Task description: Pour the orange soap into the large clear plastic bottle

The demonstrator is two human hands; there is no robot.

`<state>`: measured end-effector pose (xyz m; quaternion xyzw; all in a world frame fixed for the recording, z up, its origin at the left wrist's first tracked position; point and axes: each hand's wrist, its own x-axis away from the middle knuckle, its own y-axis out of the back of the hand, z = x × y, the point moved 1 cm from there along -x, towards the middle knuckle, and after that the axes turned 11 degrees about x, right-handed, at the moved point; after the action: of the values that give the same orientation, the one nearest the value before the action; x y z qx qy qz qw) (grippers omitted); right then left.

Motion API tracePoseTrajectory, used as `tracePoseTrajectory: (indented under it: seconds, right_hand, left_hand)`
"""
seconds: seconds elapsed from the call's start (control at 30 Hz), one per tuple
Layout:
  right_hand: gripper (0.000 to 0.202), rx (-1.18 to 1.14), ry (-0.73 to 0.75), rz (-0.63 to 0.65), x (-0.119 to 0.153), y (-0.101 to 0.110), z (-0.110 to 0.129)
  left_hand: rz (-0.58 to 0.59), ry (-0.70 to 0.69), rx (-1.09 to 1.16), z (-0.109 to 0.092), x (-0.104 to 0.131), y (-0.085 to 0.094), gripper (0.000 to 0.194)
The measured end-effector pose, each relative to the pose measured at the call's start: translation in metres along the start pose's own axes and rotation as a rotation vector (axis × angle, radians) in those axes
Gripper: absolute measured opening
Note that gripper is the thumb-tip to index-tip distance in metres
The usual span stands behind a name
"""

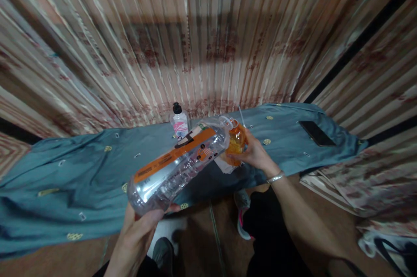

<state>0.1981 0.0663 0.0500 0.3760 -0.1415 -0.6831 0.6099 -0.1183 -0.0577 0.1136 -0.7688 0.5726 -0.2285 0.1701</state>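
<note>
My left hand [141, 225] is wrapped round the base of a large clear plastic bottle [179, 164] with an orange and silver label. The bottle is tilted, its neck pointing up and right to the mouth of a smaller amber bottle [236, 140]. Around the amber bottle's right side my right hand [256, 151] is closed. Some liquid seems to show in the lower part of the amber bottle. Below it lies a white paper or cloth [226, 165], partly hidden. Whether the two bottle mouths touch, I cannot tell.
A clear pump bottle [180, 124] with a black top and pink label stands behind the large bottle. A black phone [316, 133] lies at the right on the blue-green patterned cloth [97, 164]. Striped curtains [208, 42] hang close behind.
</note>
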Motion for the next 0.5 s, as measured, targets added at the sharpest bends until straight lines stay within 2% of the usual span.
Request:
tracePoseTrajectory:
  seconds: [0.2, 0.5]
  right_hand:
    - [0.102, -0.014, -0.034, 0.011, 0.0008, 0.0004, -0.0019]
    - [0.097, -0.016, -0.082, 0.031, 0.0021, 0.0019, -0.0018]
  left_hand:
    - [-0.013, 0.008, -0.027, -0.0018, 0.0088, -0.0086, 0.091]
    - [-0.045, 0.038, 0.003, 0.0041, 0.0114, -0.0066, 0.095]
